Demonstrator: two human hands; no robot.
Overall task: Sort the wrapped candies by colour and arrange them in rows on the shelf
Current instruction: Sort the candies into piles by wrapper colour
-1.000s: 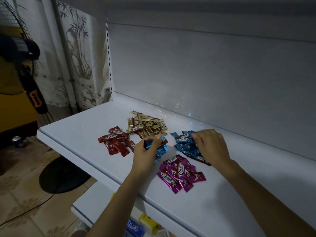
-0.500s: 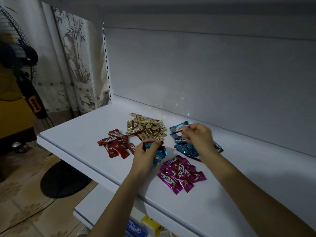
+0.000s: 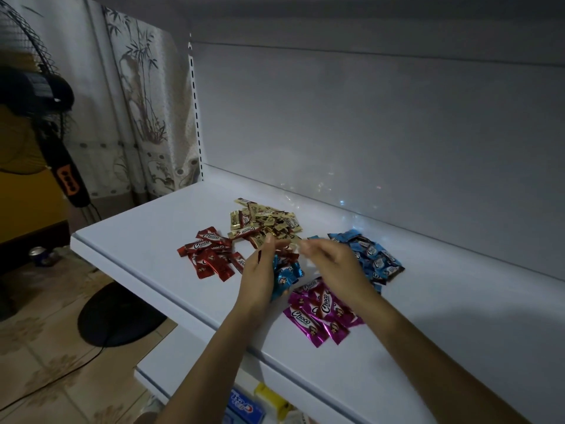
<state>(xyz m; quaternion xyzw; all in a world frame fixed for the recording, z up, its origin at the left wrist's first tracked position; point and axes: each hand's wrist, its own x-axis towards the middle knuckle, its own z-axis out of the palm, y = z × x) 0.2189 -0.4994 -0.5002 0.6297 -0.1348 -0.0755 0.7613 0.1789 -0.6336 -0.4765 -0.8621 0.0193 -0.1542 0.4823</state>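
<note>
Four piles of wrapped candies lie on the white shelf [image 3: 146, 240]: red [image 3: 211, 255] at left, gold [image 3: 263, 224] behind, blue [image 3: 373, 258] at right, magenta [image 3: 321, 310] near the front edge. My left hand [image 3: 260, 273] hovers between the red and magenta piles and grips a small bunch of blue candies [image 3: 286, 275]. My right hand [image 3: 333, 264] is blurred, just left of the blue pile. Its fingers stretch toward my left hand, and I see nothing held in them.
The shelf's grey back panel [image 3: 367, 133] rises behind the piles. A standing fan [image 3: 61, 166] with a round black base [image 3: 119, 313] is at left, with a can [image 3: 39, 255] on the tiled floor. A lower shelf holds boxed goods [image 3: 247, 408].
My right hand pinched a blue candy at the back of the blue pile, then swung left toward my left hand. The left hand keeps its bunch of blue candies.
</note>
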